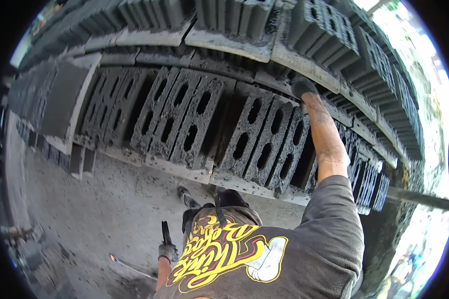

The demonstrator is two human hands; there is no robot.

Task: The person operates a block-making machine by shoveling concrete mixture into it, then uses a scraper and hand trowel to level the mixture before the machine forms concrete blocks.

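My right hand [303, 88], in a dark glove, reaches over a row of grey hollow concrete blocks [257, 134] to the edge of the boards behind them. Its fingers are hidden in shadow, so I cannot tell how they are bent. Low at my side, my left hand [168, 251] wears a grey glove and is closed around a black flat-bladed tool [165, 232] that points away from my body. The nearest blocks stand on edge, their oval holes facing me, on a pale board [177, 170].
Further boards [229, 46] behind carry more ribbed blocks [324, 30]. A smooth dark slab face [65, 97] stands at the left end. Crumbs lie on the concrete floor [119, 184], along with a thin rod [132, 267]. A beam [419, 197] juts out at right.
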